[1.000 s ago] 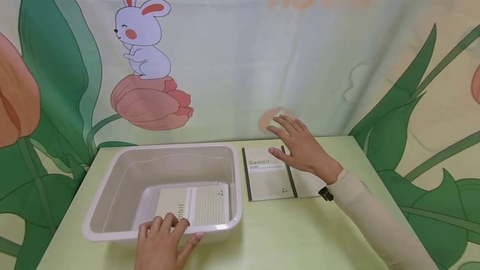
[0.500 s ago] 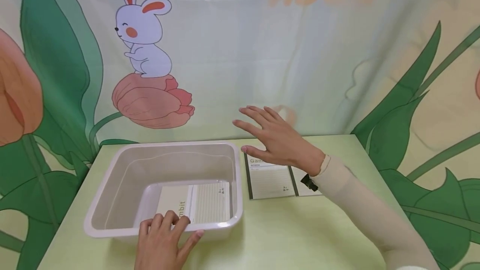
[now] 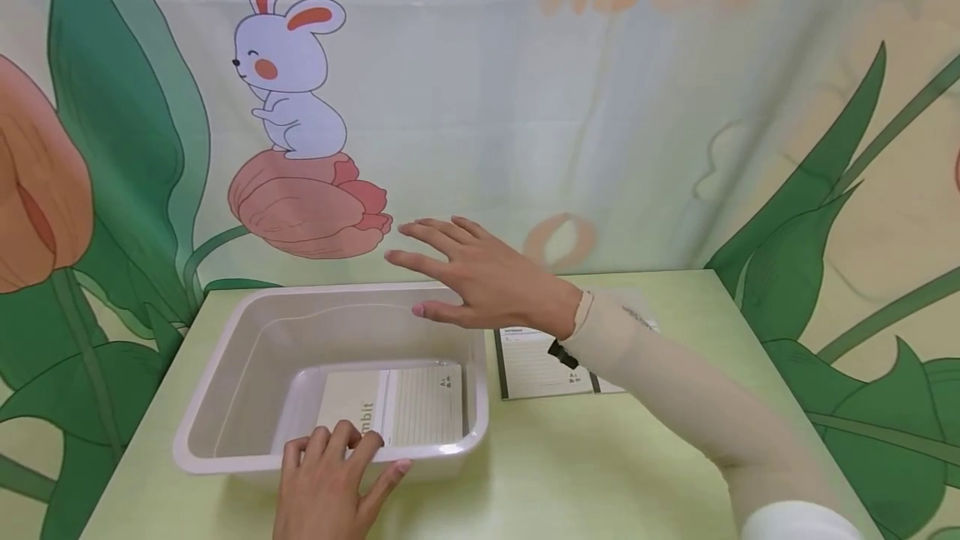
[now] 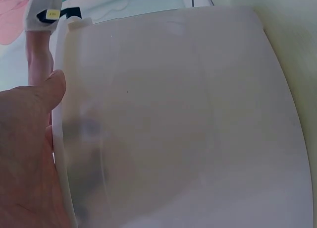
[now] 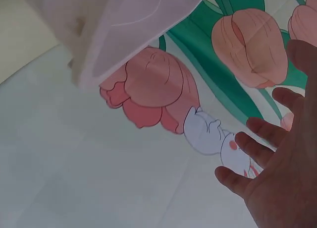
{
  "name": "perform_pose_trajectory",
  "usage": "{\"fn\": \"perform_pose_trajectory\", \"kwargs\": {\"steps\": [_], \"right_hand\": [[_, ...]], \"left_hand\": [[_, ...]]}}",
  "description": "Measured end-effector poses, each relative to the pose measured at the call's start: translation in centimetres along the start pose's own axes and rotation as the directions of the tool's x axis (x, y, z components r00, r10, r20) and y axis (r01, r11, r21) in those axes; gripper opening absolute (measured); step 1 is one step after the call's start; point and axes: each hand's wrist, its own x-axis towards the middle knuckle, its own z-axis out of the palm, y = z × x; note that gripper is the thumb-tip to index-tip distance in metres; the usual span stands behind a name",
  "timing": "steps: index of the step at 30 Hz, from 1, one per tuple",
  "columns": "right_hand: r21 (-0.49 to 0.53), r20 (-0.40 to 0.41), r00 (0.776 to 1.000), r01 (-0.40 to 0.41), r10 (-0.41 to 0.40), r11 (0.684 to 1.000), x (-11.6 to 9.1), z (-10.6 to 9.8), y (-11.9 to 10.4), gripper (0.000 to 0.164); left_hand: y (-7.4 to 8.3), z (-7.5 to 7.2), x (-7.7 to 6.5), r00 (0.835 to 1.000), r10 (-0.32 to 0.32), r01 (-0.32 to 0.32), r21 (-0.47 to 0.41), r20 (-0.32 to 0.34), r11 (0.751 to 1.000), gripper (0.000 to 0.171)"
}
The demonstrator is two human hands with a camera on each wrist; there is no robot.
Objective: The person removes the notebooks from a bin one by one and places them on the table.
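My left hand (image 3: pixel 326 482) grips the front rim of a pale plastic tub (image 3: pixel 240 465), its fingers curled over the edge. In the left wrist view the thumb (image 4: pixel 57 86) lies along that rim beside the tub's outer wall (image 4: pixel 173 114). Inside the tub, against its right side, lies a lined Gambit notebook (image 3: pixel 423 407), partly covered by my left fingers. Held in the air at the tub's back right corner, my right hand (image 3: pixel 480 277) has its fingers spread and nothing in them. The right wrist view also shows that hand (image 5: pixel 282 173) empty, with the tub's rim (image 5: pixel 89 79) nearby.
Right of the tub on the green table (image 3: pixel 570 465) lie two dark-spined notebooks, a nearer-left notebook (image 3: pixel 540 369) and a right notebook (image 3: pixel 609 383), partly hidden by my right forearm. A printed curtain (image 3: pixel 465 107) with a rabbit and tulips hangs behind the table.
My right hand has moved left from above the table notebooks to the tub's back right corner, fingers still spread. The left hand stays on the tub's front rim.
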Motion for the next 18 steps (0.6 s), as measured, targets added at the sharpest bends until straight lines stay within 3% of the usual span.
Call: {"fn": "perform_pose_trajectory", "kwargs": {"steps": [9,18], "right_hand": [[0.038,0.094,0.994,0.055,-0.059,0.998,3.9,0.8,-2.4,0.063],[0.016,0.186,0.971,0.152,-0.152,0.988,7.7,3.0,-4.8,0.065]], "left_hand": [[-0.1,0.1,-0.1,1.000,0.009,-0.009,0.000,-0.007,1.000,0.047],[0.0,0.2,-0.2,1.000,0.003,-0.003,-0.001,-0.011,1.000,0.046]]}}
